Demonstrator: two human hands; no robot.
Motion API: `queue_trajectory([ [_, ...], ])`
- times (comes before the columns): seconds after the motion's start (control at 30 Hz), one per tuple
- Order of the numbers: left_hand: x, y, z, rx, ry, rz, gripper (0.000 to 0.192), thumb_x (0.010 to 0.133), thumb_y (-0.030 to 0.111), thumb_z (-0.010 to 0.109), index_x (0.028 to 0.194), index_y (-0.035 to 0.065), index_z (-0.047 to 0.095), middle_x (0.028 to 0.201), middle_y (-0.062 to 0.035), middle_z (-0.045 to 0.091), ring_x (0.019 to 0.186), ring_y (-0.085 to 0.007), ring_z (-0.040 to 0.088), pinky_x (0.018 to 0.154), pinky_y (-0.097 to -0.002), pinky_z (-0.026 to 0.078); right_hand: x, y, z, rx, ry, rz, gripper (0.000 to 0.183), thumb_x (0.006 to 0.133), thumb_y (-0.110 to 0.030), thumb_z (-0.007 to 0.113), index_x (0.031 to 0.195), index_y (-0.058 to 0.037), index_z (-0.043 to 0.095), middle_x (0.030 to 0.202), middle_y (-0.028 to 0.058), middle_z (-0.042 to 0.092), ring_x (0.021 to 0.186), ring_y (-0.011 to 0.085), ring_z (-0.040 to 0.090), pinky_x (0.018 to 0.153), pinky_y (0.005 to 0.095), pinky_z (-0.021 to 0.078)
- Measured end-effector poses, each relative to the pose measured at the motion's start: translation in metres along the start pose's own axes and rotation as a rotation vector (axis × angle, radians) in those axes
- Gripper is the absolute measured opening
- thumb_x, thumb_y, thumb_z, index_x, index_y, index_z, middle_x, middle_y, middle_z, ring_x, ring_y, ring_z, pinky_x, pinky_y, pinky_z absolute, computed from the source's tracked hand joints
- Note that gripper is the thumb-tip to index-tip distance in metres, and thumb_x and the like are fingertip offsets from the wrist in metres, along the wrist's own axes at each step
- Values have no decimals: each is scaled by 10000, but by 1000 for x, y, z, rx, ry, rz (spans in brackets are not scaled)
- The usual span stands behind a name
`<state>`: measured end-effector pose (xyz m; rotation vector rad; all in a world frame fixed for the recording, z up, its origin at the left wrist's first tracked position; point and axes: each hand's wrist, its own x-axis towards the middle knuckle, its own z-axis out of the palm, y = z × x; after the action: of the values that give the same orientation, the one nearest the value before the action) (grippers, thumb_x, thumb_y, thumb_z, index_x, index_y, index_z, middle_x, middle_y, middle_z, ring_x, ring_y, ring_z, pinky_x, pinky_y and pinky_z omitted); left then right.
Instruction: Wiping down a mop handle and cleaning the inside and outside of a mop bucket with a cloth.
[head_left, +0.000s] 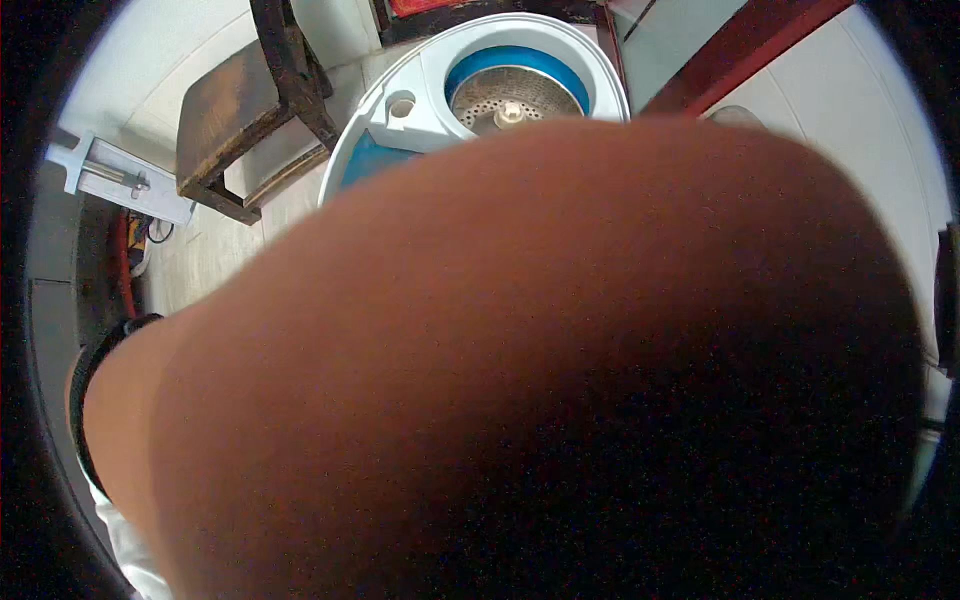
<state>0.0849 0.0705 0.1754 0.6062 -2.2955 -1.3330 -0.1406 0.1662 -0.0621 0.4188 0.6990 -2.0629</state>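
My left hand or forearm is very close to the camera and covers most of the picture; it comes in from the lower left, with a black band around it and white cloth at the lower left edge. Its fingers cannot be made out. Beyond it stands a small white tub washing machine. Within its round opening, with a blue inner ring, sits a perforated metal basket with a pale hub. Part of a blue tub also shows. My right hand is out of view.
A worn wooden chair stands left of the machine on the pale floor. Further left is a white panel with a metal rod. A dark red frame post slants at the upper right. A red item lies at the top.
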Motion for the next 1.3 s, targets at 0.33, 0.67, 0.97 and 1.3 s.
queue_trajectory([
  [0.33,15,-29,2,299,14,253,376,715,293,675,902,-19,576,918,-154,589,881,-274,576,763,-340,451,26,-44,-61,-125,-647,-155,392,850,-292,464,1151,-48,524,1161,127,524,1067,241,465,927,386,361],
  [0.67,-23,-143,-21,576,-32,202,175,721,60,644,881,33,581,892,-129,587,846,-296,574,772,-350,450,-22,-12,91,-1091,-612,-1120,371,719,1,462,1085,-20,524,1087,164,560,1027,298,529,909,445,412],
  [0.97,-66,-200,-19,412,17,-13,110,718,47,609,823,36,577,861,-98,601,830,-289,560,746,-370,432,34,81,123,-2658,-2368,-1574,200,661,-194,545,773,-106,685,928,-6,603,954,198,452,783,296,359],
  [1.3,-69,-203,-13,394,-77,112,147,659,136,634,767,66,562,782,-76,572,730,-277,528,651,-390,398,-3,96,131,-3581,-2223,-411,197,716,-252,554,815,-171,704,884,-20,645,992,226,445,830,346,328],
])
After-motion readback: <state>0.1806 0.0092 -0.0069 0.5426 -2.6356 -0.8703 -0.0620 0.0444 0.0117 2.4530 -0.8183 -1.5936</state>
